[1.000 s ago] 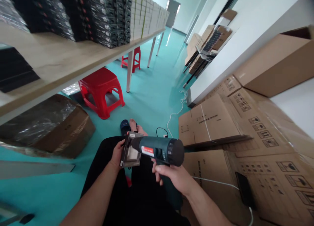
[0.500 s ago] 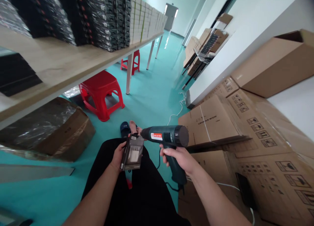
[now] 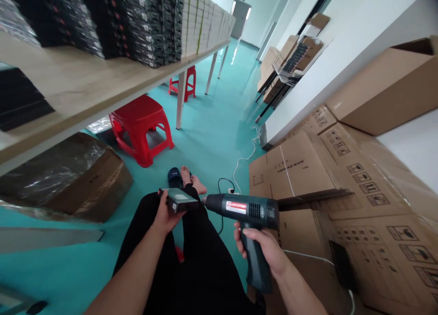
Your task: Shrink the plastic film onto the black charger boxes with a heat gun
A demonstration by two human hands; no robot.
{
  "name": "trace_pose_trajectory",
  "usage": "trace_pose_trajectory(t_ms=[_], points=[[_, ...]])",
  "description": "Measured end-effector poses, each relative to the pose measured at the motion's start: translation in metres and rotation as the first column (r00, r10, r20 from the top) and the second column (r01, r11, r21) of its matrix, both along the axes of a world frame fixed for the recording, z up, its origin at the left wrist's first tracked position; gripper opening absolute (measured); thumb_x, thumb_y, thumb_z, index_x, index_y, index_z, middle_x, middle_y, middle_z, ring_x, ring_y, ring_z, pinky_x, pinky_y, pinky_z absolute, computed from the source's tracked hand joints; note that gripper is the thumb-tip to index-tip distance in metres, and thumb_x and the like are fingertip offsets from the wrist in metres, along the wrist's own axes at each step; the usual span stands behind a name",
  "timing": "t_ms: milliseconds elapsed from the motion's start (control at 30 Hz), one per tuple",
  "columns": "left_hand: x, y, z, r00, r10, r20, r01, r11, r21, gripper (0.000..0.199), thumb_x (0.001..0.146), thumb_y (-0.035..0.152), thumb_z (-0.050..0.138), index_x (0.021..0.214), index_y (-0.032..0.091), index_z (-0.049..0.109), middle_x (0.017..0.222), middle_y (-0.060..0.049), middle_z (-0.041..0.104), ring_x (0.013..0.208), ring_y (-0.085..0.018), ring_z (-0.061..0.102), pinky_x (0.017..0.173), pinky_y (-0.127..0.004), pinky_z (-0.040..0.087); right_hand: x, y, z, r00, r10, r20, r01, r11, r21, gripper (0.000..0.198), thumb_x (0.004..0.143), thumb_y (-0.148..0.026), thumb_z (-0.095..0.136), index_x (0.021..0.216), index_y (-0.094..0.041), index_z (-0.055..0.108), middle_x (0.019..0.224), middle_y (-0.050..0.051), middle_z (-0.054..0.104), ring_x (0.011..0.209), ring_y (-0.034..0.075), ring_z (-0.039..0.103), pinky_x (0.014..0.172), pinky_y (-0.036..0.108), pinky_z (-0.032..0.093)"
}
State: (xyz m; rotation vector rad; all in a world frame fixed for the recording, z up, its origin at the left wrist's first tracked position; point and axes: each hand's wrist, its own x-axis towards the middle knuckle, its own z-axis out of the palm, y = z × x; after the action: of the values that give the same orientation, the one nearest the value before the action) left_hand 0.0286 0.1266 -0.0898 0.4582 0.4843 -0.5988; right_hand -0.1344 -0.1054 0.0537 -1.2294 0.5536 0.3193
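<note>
My right hand is wrapped round the handle of a dark green heat gun, its barrel pointing left. The nozzle ends close to the right end of a small flat box, apart from it as far as I can tell. My left hand grips that box from below and its left side, over my lap. The box is dark at the edges with a greyish-green upper face, tilted and lying nearly flat. Whether film covers it I cannot make out.
On the left, a wooden table bears stacks of black wrapped boxes and white boxes. Red stools and an open carton stand by it. Large cartons line the right. Cables lie on the floor.
The box has turned from upright, its windowed face toward me, to nearly flat with another face up. The heat gun has moved right and down, still in my right hand.
</note>
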Motion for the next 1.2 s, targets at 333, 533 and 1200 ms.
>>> trace_pose_trajectory(t_ms=[333, 533, 1200], points=[[0.000, -0.001, -0.024, 0.992, -0.039, 0.119, 0.046, 0.997, -0.054, 0.054, 0.084, 0.051, 0.052, 0.121, 0.012, 0.053, 0.115, -0.018, 0.063, 0.104, -0.032, 0.061, 0.083, -0.047, 0.053, 0.000, 0.029, -0.002, 0.995, 0.035, 0.090, -0.036, 0.999, 0.003, 0.027, 0.080, -0.027, 0.060, 0.105, -0.016, 0.064, 0.088, 0.006, 0.064, 0.066, 0.014, 0.059, 0.057, 0.027, 0.047], [0.002, 0.000, -0.028, 0.994, -0.018, 0.111, 0.026, 0.997, -0.067, 0.048, 0.085, 0.046, 0.052, 0.121, 0.013, 0.052, 0.113, -0.017, 0.064, 0.101, -0.030, 0.063, 0.079, -0.044, 0.056, -0.003, 0.027, -0.005, 0.983, 0.163, 0.088, -0.166, 0.986, 0.030, 0.027, 0.077, -0.025, 0.064, 0.102, -0.014, 0.066, 0.086, 0.007, 0.064, 0.063, 0.015, 0.059, 0.056, 0.028, 0.046], [0.002, 0.002, -0.017, 0.998, 0.020, 0.052, -0.016, 0.998, -0.066, 0.040, 0.080, 0.030, 0.055, 0.118, 0.015, 0.055, 0.107, -0.013, 0.067, 0.098, -0.030, 0.064, 0.079, -0.046, 0.055, -0.013, 0.009, -0.011, 0.988, -0.134, 0.071, 0.126, 0.987, 0.103, 0.027, 0.082, -0.025, 0.054, 0.103, -0.011, 0.063, 0.083, 0.009, 0.064, 0.059, 0.015, 0.058, 0.050, 0.025, 0.044]])
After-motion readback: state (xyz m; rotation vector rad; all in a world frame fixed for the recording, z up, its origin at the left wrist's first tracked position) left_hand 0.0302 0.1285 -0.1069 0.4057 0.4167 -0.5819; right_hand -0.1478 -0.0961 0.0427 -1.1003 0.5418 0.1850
